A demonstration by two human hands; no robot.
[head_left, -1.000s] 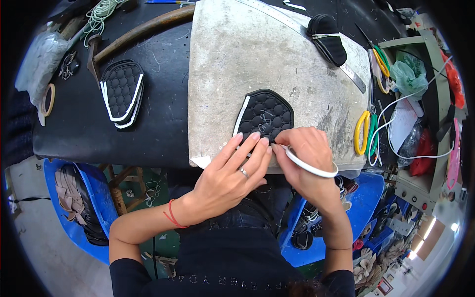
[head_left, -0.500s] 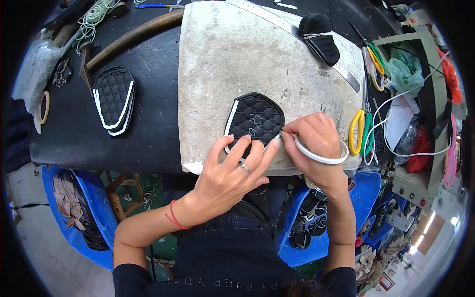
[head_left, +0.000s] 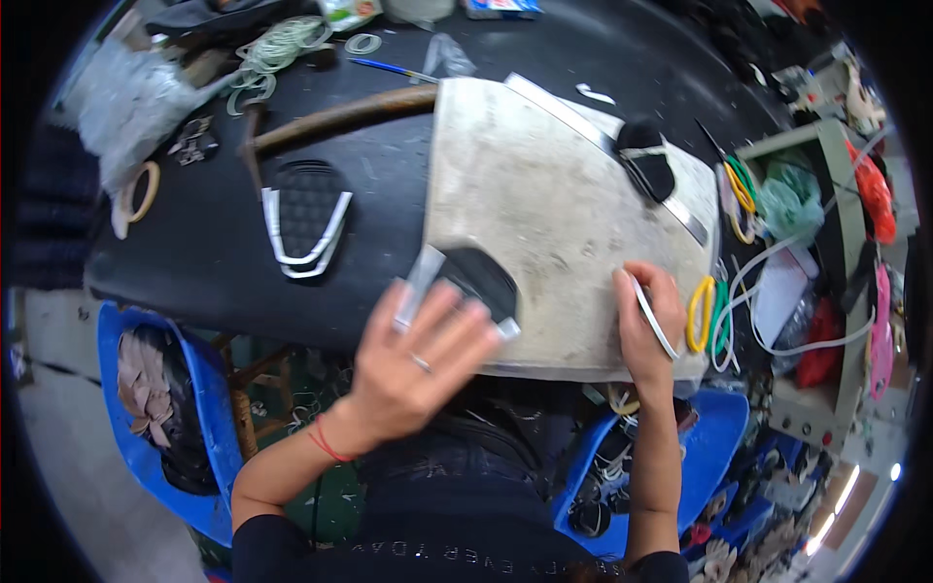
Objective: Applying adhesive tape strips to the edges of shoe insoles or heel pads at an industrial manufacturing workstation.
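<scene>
A black padded piece (head_left: 483, 280) with white strips along its edges lies on the front left of a pale worn board (head_left: 544, 194); motion smears it. Over its near end is my left hand (head_left: 413, 360), fingers spread and blurred, so whether they touch the piece is unclear. To the right, my right hand (head_left: 649, 316) is closed around a narrow white strip (head_left: 653, 319), apart from the piece. A stack of similar black quilted pieces (head_left: 309, 209), white along the edges, rests on the black table to the left.
A hammer (head_left: 340, 121) lies at the far left. On the board's far right are a metal ruler (head_left: 573, 121) and a tied black bundle (head_left: 644, 165). Scissors with yellow and green handles (head_left: 702, 313) sit at the right edge. Blue bins (head_left: 199, 389) stand below the table.
My right hand has moved away from the padded piece with the white strip. My left hand has lifted or shifted and its fingers are spread. The whole view has shifted.
</scene>
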